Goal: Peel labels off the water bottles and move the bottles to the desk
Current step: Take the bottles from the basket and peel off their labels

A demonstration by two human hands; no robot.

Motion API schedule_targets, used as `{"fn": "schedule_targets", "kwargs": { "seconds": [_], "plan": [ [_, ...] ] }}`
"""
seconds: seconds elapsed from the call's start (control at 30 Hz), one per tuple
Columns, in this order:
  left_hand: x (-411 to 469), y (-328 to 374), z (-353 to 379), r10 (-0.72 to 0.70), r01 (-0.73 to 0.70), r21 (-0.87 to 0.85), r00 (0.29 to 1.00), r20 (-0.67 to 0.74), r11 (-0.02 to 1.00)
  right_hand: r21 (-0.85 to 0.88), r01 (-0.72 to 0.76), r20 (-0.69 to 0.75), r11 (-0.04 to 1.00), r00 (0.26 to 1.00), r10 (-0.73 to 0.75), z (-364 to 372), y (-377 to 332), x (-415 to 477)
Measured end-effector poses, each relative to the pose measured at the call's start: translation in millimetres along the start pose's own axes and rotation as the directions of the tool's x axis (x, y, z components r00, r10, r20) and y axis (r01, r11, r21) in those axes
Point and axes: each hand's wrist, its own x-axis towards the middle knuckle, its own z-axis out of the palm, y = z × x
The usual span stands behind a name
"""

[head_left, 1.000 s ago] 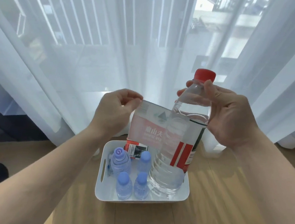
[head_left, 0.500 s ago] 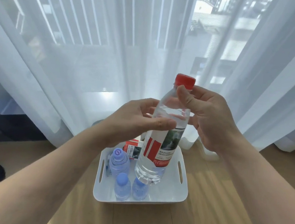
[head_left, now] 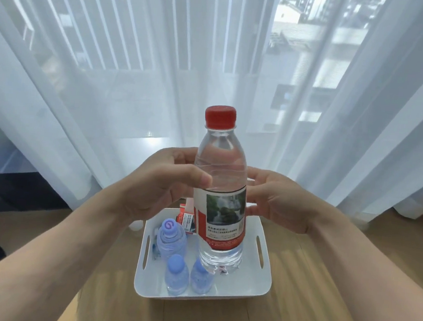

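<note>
Through the head camera we count one large water bottle (head_left: 221, 166) with one red cap (head_left: 220, 117). It is held upright over a single white tray (head_left: 260, 287) that sits on the wooden floor (head_left: 320, 310). One label (head_left: 222, 212) wraps the bottle's lower body.

The left grip (head_left: 157, 181) is closed round the bottle just above the label, with the thumb across the front and the fingers behind. The right grip (head_left: 278, 199) is cupped, and its fingertips (head_left: 248, 207) lie against the label's right edge. We cannot tell whether they pinch it.

Inside the tray stand three small bottles (head_left: 176, 272) with blue caps, two at the near edge and one behind them on the left. One red and white printed piece (head_left: 187, 217) is at the tray's far left corner. Sheer white curtains (head_left: 110, 74) hang beyond.
</note>
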Motion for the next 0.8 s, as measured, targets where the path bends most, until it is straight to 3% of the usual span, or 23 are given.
{"fn": "schedule_targets", "kwargs": {
  "seconds": [0.1, 0.23, 0.4, 0.47, 0.63, 0.73, 0.8],
  "plan": [
    [0.5, 0.4, -2.8, 0.004, -0.003, 0.009, 0.999, -0.045, 1.000, -0.110, 0.048, -0.044, 0.993, 0.998, -0.053, 2.2, -0.7, -1.1],
    [-2.8, 3.9, -8.4, -0.013, 0.020, 0.050, 0.991, -0.132, 0.999, -0.254, 0.082, -0.253, 0.964, 0.956, -0.148, 2.4, -1.6, -0.7],
    [-2.2, 2.7, -16.0, -0.044, 0.113, 0.132, 0.898, -0.438, 0.985, -0.330, 0.050, -0.441, 0.943, 0.874, -0.201, -13.3, -2.1, -7.2],
    [-0.2, 2.3, -15.4, -0.019, 0.120, 0.148, 0.834, -0.551, 0.982, -0.369, 0.024, -0.407, 0.929, 0.894, -0.185, -19.3, -3.6, -13.2],
    [6.8, 0.1, -15.9, 0.050, 0.146, 0.207, 0.692, -0.721, 0.967, -0.474, -0.045, -0.082, 0.879, 0.997, 0.007, -28.5, -5.2, -30.8],
    [8.0, 1.5, -16.9, 0.096, 0.143, 0.255, 0.670, -0.736, 0.956, -0.478, -0.159, -0.051, 0.864, 0.987, 0.154, -35.2, -2.8, -35.8],
    [9.1, 0.7, -12.1, 0.145, 0.169, 0.361, 0.702, -0.698, 0.917, -0.529, -0.237, -0.136, 0.815, 0.971, 0.194, -38.7, -1.1, -37.8]
  ]
}}
